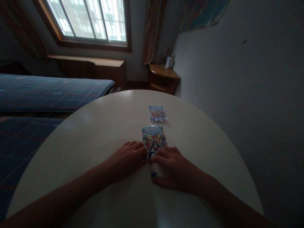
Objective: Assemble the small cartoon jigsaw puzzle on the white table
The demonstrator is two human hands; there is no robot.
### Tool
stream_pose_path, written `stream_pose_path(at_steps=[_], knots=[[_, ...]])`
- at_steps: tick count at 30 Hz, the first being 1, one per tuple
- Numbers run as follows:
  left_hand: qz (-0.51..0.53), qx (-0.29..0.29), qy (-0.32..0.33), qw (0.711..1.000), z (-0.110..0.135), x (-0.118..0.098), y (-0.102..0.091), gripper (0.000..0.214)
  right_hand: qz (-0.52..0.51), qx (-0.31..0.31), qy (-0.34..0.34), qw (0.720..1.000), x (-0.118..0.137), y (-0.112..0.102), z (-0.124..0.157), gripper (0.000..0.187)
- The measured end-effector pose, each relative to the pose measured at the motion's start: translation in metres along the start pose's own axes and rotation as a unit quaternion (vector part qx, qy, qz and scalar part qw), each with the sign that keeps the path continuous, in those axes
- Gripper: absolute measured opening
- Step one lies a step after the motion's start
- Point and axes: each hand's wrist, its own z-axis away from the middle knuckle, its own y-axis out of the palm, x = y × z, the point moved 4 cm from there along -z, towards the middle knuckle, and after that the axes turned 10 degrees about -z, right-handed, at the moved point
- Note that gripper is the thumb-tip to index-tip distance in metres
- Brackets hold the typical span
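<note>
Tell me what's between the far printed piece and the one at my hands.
In the head view, a narrow bare strip of table separates the far piece from the near piece.

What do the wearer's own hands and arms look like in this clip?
The left hand and right hand are ungloved. No sleeve, watch or bracelet shows on the left forearm or right forearm. It's too dim to rule out rings.

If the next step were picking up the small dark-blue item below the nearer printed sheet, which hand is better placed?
Probably the right hand: its fingers are close beside the dark-blue item. The left hand is farther off, at the nearer printed sheet's lower left.
</note>
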Motion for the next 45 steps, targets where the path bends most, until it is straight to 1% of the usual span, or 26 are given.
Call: stream_pose_path(at_steps=[8,15,18,21,26,30,33,36,40,45], knots=[[0.011,-0.005,0.021,1.000,-0.001,-0.003,-0.004,0.007,0.013,0.001,0.002,1.000,0.001,-0.001,0.000,0.050],[0.026,-0.020,0.035,0.999,0.000,0.000,-0.001,0.007,0.007,-0.003,0.004,1.000,0.001,-0.001,0.000,0.050],[0.024,-0.007,0.037,0.999,0.000,0.000,-0.001,0.009,0.012,-0.002,0.005,1.000,0.000,0.000,0.001,0.049],[0.024,0.006,0.054,0.998,0.001,-0.001,-0.003,0.010,0.017,-0.003,0.003,1.000,0.000,0.000,0.002,0.050],[0.026,-0.027,0.085,0.996,0.003,-0.001,-0.008,0.007,0.026,-0.001,0.006,1.000,0.002,0.000,0.003,0.048],[0.013,-0.045,0.107,0.993,0.004,0.001,-0.009,0.007,0.035,-0.002,0.002,0.999,0.002,-0.001,0.003,0.049],[-0.009,-0.050,0.136,0.989,0.006,0.002,-0.009,0.005,0.028,-0.007,-0.009,1.000,0.001,-0.002,0.002,0.045],[-0.013,-0.044,0.152,0.987,0.007,0.003,-0.010,0.007,0.011,-0.009,-0.015,1.000,0.001,-0.003,0.002,0.035],[0.018,-0.030,0.138,0.990,0.007,0.006,-0.011,0.008,-0.014,-0.008,-0.001,1.000,0.001,-0.004,0.002,0.024],[0.063,-0.028,0.126,0.990,0.008,0.011,-0.012,0.007,-0.045,0.005,0.033,0.998,0.004,-0.005,0.002,0.019]])
